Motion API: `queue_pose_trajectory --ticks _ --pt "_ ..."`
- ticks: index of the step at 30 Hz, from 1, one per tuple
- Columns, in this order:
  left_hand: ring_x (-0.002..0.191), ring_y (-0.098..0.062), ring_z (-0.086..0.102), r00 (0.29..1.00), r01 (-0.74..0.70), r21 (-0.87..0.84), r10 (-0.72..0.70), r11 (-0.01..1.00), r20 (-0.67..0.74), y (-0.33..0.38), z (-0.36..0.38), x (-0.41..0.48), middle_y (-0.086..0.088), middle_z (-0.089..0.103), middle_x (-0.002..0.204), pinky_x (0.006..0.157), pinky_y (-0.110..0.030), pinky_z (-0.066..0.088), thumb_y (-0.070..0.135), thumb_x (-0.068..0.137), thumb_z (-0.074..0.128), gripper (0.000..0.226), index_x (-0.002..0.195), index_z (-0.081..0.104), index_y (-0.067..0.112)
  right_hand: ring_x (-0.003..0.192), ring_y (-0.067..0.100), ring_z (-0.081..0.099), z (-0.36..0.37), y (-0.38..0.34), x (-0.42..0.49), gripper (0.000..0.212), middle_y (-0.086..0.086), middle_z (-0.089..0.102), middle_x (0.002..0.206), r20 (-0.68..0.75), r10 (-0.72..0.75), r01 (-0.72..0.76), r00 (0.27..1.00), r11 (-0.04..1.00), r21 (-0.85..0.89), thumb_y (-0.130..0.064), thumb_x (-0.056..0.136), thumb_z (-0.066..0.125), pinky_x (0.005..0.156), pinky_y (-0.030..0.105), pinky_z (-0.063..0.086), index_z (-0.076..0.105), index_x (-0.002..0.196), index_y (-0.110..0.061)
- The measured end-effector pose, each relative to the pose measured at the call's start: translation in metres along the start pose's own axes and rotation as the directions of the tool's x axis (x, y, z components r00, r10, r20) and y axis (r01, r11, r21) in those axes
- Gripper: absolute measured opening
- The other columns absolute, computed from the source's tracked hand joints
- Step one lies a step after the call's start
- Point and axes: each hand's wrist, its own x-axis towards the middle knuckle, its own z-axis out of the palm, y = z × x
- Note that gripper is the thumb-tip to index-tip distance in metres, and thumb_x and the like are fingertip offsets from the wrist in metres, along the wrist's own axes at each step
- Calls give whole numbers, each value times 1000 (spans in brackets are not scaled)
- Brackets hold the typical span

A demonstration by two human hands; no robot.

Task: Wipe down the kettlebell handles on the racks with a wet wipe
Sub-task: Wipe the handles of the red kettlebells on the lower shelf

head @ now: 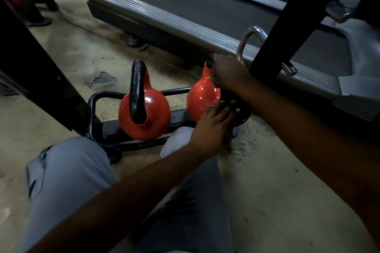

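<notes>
Two red kettlebells sit on the bottom shelf of a black rack [96, 96]. The left kettlebell [153, 117] stands free, its black handle [136, 90] upright. The right kettlebell [200, 96] is partly covered by my hands. My right hand [228, 74] is closed around the top of its black handle, whose tip shows above my fingers. My left hand [213, 127] lies flat with fingers spread against that kettlebell's lower side and the rack's end. No wet wipe is visible; whether one is inside my right fist is hidden.
A treadmill deck [185, 12] with a grey ribbed side rail runs behind the rack. A black rack upright [287, 26] crosses at the right, with chrome kettlebell handles [246, 41] beside it. Another black post [30, 63] stands left. My grey-trousered knees [72, 170] are below.
</notes>
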Motion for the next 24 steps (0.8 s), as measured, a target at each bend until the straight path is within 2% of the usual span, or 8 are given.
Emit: queue_pose_trajectory --ticks 4,7,9,12,15,17,20,24 --pt "135 -32 42 999 9 15 -10 1000 41 -1 -6 0 -12 42 151 108 -44 38 30 87 46 57 141 51 12 95 24 68 -4 25 18 17 11 74 98 68 177 -190 982 925 328 -18 81 72 87 35 53 78 96 -10" --pt "137 -31 39 1000 25 -3 -25 1000 8 -8 -11 7 -13 39 153 111 -43 34 32 87 43 59 141 51 10 79 18 67 14 42 -21 17 12 73 87 168 412 -327 896 354 876 -7 81 75 81 32 54 75 98 -3" --pt "141 -32 35 999 38 8 -38 999 0 -13 -14 13 -13 37 154 114 -46 33 29 89 49 55 141 50 10 73 20 67 27 50 -38 21 14 71 85 365 407 -377 837 -54 925 -2 86 69 75 29 55 71 106 4" --pt "144 -31 31 1000 13 22 -14 1000 22 -20 -14 20 -12 34 156 116 -44 30 26 92 51 53 143 47 12 64 18 68 23 55 -24 16 11 72 75 464 291 -406 837 -238 882 -1 91 61 64 25 57 68 103 6" --pt "144 -29 32 998 3 33 -4 999 56 -22 -20 22 -10 35 156 115 -43 31 32 92 45 54 143 47 13 58 10 65 9 51 -1 8 4 70 70 375 362 -375 853 -74 924 -4 85 71 56 19 53 67 92 -6" --pt "142 -29 36 997 2 26 -4 1000 72 -24 -25 25 -10 39 154 114 -44 33 32 91 45 53 140 50 13 62 7 63 -1 50 6 15 4 68 76 207 392 -353 896 348 869 -9 77 80 59 18 50 69 87 -10" --pt "139 -30 40 996 -19 14 18 1000 93 -29 -24 28 -11 44 150 111 -46 37 32 88 46 53 137 54 13 84 16 67 -10 38 14 13 3 73 88 20 129 -128 992 934 335 -20 73 80 73 23 45 77 86 -17" --pt "136 -28 42 998 -1 33 -2 999 69 -28 -19 29 -9 44 150 108 -43 40 36 89 46 55 138 53 13 97 33 65 -11 12 37 15 13 70 100 16 -42 42 999 999 -12 -20 80 69 81 36 50 77 91 -13"
